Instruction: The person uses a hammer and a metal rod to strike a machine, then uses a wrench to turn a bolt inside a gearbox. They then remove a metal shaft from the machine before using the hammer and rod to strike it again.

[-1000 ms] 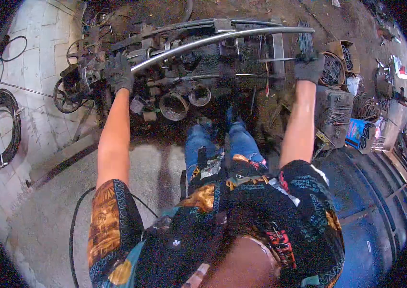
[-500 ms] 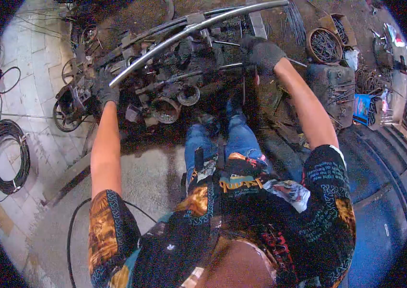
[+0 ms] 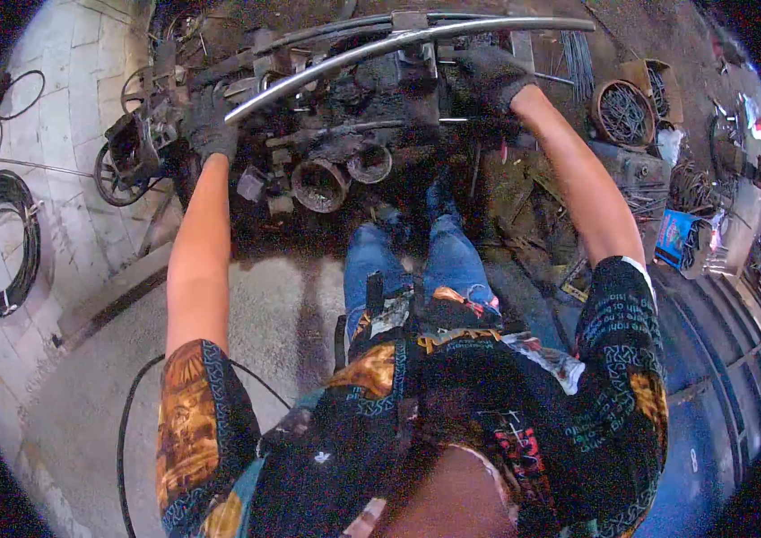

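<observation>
My left hand (image 3: 210,130), in a dark glove, is at the left side of a black, greasy machine. Its fingers look curled over a dark part, but what they hold is lost in shadow. Just beside it ends a long, curved, shiny metal tube (image 3: 407,39), which arches over the machine to the right. My right hand (image 3: 495,82), also gloved, is closed at the machine's right side. A thin metal rod (image 3: 553,80) shows on both sides of it. Below, between the hands, are two round, cup-like parts (image 3: 319,186) of the machine.
A spoked wheel (image 3: 120,170) is at the machine's left. Coiled black cable (image 3: 1,242) lies on the paved floor. To the right are a round container of metal pieces (image 3: 622,112), a metal box (image 3: 636,170), and a blue package (image 3: 673,235). A black cable (image 3: 125,430) runs near my left arm.
The view has turned slightly, so the left side sits higher and the right side lower. My right hand has moved slightly farther from my body. Both hands remain at the machine.
</observation>
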### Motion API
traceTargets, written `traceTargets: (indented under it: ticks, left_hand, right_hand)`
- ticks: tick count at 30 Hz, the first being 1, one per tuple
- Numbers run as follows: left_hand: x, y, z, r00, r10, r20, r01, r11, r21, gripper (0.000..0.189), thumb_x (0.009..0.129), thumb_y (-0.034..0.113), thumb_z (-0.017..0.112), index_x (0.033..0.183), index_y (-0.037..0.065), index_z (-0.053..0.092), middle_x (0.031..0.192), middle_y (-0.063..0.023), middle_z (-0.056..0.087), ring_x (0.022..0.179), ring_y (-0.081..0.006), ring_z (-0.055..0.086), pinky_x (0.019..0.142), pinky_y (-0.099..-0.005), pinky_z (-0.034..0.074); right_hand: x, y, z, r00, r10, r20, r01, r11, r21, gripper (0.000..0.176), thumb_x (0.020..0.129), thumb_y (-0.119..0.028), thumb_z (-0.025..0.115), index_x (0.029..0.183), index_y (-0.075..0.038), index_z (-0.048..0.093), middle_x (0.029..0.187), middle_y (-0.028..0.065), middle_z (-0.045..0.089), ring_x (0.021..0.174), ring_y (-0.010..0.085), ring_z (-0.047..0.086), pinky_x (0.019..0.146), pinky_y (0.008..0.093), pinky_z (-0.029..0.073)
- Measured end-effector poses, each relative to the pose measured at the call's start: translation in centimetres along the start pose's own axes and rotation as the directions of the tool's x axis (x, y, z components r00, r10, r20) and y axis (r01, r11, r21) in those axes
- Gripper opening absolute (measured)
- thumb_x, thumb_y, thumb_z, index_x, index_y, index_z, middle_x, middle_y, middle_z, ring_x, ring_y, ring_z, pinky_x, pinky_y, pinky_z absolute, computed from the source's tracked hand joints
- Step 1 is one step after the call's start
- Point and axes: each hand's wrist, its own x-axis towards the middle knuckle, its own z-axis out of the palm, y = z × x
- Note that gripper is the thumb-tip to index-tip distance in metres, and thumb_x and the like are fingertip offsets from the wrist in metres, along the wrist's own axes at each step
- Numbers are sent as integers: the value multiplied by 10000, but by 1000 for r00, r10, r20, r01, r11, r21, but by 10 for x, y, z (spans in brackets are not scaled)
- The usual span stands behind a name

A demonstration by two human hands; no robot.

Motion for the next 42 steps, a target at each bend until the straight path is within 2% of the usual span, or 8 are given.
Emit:
traceTargets:
  ticks: [4,9,11,18,24,31,34,42]
  left_hand:
    - [4,11,-25,953,-209,219,228,971,-67,397,945,275,454,1290,123,579,1370,-139,533,1263,-363,477,1091,-475,349]
    - [-12,-2,0,997,31,67,-47,968,245,396,966,267,437,1317,130,562,1362,-123,545,1301,-349,448,1130,-468,301]
    - [-11,-7,26,998,-44,37,39,990,139,400,969,268,431,1323,132,558,1375,-117,535,1314,-343,436,1137,-465,290]
    - [-1,-2,25,975,-195,102,191,980,49,424,963,274,419,1331,109,551,1408,-98,512,1326,-318,431,1126,-476,302]
    - [11,14,-31,913,-172,370,66,957,282,433,947,236,431,1345,96,532,1415,-116,497,1331,-324,425,1123,-480,311]
    - [-1,9,-15,981,-98,168,88,994,66,443,946,224,430,1376,144,494,1441,-92,472,1375,-320,376,1146,-518,267]
    - [-3,10,-12,983,-124,135,114,990,82,445,959,230,403,1392,157,475,1465,-93,448,1387,-323,356,1151,-527,247]
    - [-4,-4,28,970,-184,160,159,975,154,441,991,272,338,1392,159,479,1463,-93,452,1394,-322,342,1164,-517,212]
  right_hand:
    - [6,-9,-8,994,-57,-99,60,998,29,314,789,-167,611,1071,-31,641,1009,250,644,967,429,611,855,484,496]
    - [7,-25,4,922,-78,-380,130,985,114,421,772,-75,602,1192,-51,591,1116,253,612,1038,437,579,909,487,474]
    - [2,-20,14,900,-23,-436,84,989,121,431,782,-110,607,1209,-56,591,1129,250,606,1052,429,574,910,489,471]
    - [-30,40,33,950,201,-238,-199,980,31,282,795,-221,620,1044,-101,680,967,199,655,949,397,615,845,485,482]
    - [-5,-16,16,911,-39,-411,44,999,2,262,813,-178,612,1061,-116,672,905,185,636,910,401,607,813,493,476]
    - [-1,-24,4,970,174,-171,-163,984,76,330,806,-215,634,1120,-114,662,1130,196,647,1081,398,585,923,479,477]
    - [-5,-19,4,931,12,-366,24,995,94,329,800,-238,647,1101,-106,667,1093,193,656,1058,397,593,910,486,480]
    - [-2,-19,1,973,121,-195,-105,990,90,335,799,-256,659,1091,-91,661,1101,197,645,1043,396,592,901,471,483]
